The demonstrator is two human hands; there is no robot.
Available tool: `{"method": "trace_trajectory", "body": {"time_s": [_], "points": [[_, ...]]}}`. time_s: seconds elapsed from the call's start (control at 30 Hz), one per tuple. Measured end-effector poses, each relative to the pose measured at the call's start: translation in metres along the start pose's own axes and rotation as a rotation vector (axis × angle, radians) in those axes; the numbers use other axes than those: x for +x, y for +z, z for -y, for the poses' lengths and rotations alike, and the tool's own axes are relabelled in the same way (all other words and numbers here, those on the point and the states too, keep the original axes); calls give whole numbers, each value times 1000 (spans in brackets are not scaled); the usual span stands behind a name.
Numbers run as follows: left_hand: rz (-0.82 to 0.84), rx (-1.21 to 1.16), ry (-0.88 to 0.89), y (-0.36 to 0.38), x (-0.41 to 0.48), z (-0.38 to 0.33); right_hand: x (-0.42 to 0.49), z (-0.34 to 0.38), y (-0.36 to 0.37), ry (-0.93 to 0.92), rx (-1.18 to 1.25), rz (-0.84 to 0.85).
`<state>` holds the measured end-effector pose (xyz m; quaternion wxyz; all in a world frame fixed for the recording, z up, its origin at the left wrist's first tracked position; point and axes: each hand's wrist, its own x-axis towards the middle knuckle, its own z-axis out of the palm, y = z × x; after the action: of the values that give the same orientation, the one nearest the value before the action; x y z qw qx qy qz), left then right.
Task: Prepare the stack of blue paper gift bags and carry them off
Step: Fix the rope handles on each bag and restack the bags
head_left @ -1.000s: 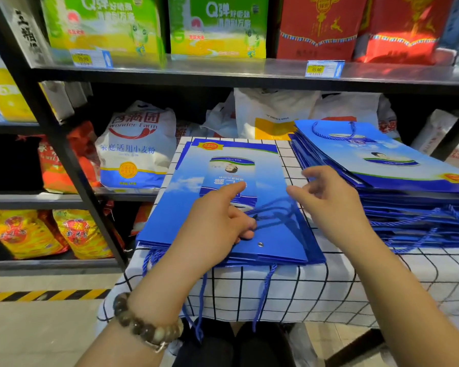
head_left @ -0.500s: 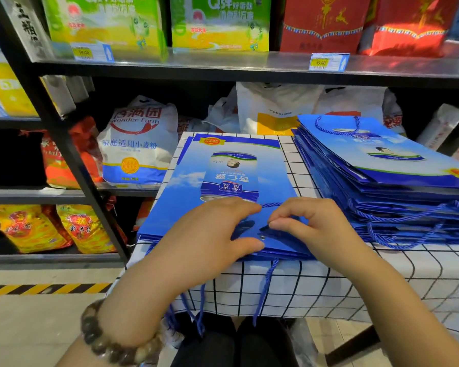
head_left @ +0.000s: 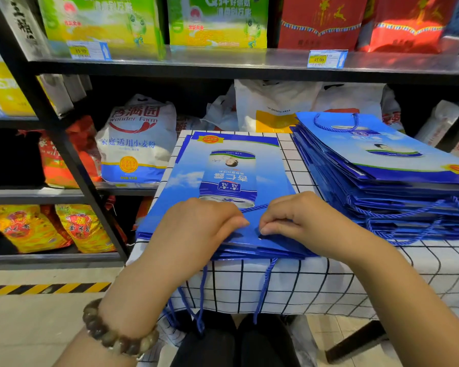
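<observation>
On the table (head_left: pixel 329 284), a small stack of flat blue bags (head_left: pixel 223 168) lies along its left side, cords (head_left: pixel 265 284) dangling over the near edge. A taller stack (head_left: pixel 382 178) fills the table's right side. The left hand (head_left: pixel 196 229) rests curled on the small stack's near end; whether it holds anything is unclear. The right hand (head_left: pixel 302 223), fingers curled, pinches its top bag. Behind the table, a shelf (head_left: pixel 223 67) holds a flour sack (head_left: pixel 135 144). Left of the table, floor (head_left: pixel 37 327) lies open.

Glossy paper gift bags (head_left: pixel 224 178) lie on a checked cloth tablecloth (head_left: pixel 316 284).
</observation>
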<state>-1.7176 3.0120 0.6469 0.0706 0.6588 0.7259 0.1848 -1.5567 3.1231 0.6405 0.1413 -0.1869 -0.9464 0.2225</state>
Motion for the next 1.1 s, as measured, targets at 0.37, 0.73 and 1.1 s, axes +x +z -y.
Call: {"method": "trace_trajectory", "body": {"time_s": [0.37, 0.73, 1.1], "points": [[-74, 14, 135, 5, -9, 4, -6, 1, 19, 78, 141, -97], [-197, 160, 106, 15, -9, -15, -17, 0, 21, 160, 251, -87], [-319, 228, 144, 38, -5, -28, -22, 7, 22, 191, 67, -219]]}}
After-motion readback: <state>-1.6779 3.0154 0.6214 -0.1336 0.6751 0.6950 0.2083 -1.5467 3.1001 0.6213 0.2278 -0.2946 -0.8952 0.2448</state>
